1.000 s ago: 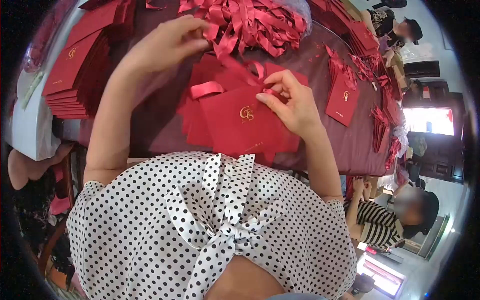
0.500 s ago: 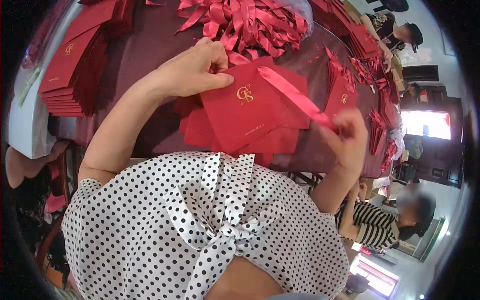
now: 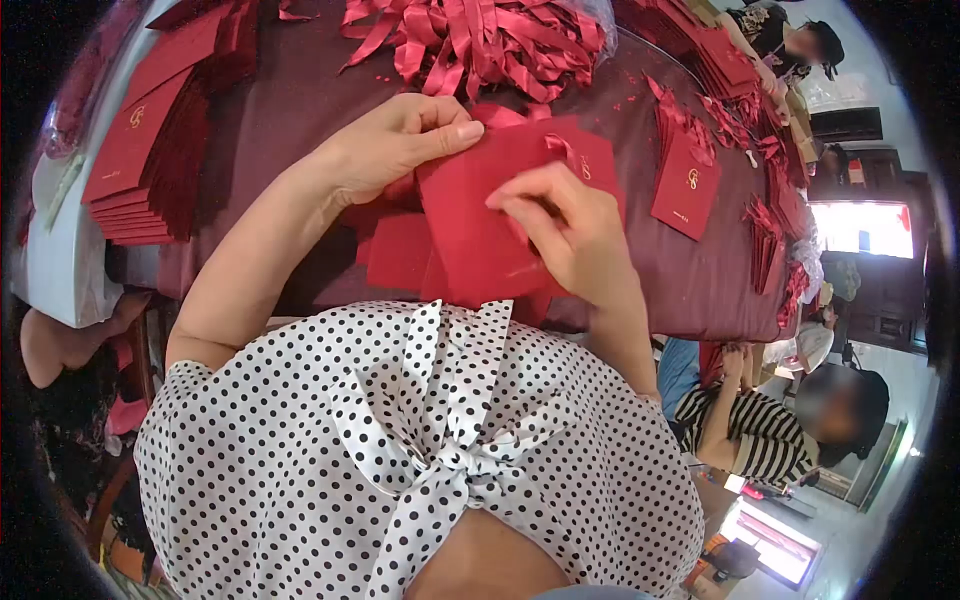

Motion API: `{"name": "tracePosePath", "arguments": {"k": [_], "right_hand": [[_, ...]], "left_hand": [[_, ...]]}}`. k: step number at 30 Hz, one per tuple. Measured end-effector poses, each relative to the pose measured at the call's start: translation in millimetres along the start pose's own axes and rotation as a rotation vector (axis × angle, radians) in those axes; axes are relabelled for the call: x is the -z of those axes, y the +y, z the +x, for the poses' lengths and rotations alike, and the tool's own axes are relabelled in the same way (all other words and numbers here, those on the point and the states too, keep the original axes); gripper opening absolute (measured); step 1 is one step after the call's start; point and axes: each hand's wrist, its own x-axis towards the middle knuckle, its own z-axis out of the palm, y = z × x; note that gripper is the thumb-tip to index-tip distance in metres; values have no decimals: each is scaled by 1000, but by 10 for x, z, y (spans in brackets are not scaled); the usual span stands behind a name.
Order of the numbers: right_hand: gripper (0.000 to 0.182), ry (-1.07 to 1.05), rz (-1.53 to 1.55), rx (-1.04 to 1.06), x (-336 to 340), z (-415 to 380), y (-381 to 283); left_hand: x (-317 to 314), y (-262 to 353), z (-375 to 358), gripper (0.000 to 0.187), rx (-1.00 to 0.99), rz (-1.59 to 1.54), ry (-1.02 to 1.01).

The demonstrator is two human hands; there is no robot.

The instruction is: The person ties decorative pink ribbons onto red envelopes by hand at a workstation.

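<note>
My left hand (image 3: pixel 415 140) pinches the upper left corner of a red card (image 3: pixel 465 200) between thumb and fingers, above other red cards (image 3: pixel 395 250) lying on the table. My right hand (image 3: pixel 565 225) is over the right part of the held card, its thumb and fingers curled near the surface. Whether those fingertips hold anything is hidden by blur. A short loop of red ribbon (image 3: pixel 558 148) shows at the card's upper right edge. Another card with a gold emblem (image 3: pixel 597 165) lies partly under it.
A heap of loose red ribbons (image 3: pixel 480 45) lies at the far middle of the dark red tablecloth (image 3: pixel 290 110). Stacked red cards (image 3: pixel 135 150) stand at the left, more (image 3: pixel 687 180) at the right. Two people are at the right, one in a striped top (image 3: pixel 750 440).
My right hand has moved left from beyond the card to over it. The long ribbon that stretched to it no longer shows. The held card's gold emblem is out of sight.
</note>
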Motion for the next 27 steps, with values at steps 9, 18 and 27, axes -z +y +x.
{"name": "tracePosePath", "arguments": {"k": [9, 18, 27], "right_hand": [[11, 99, 275, -179, -79, 10, 257], [13, 173, 156, -72, -137, 122, 164], [10, 149, 58, -190, -124, 154, 33]], "left_hand": [[-71, -91, 29, 21, 23, -381, -77], [-90, -97, 41, 21, -61, -197, 44], [-162, -110, 54, 29, -54, -246, 104]]}}
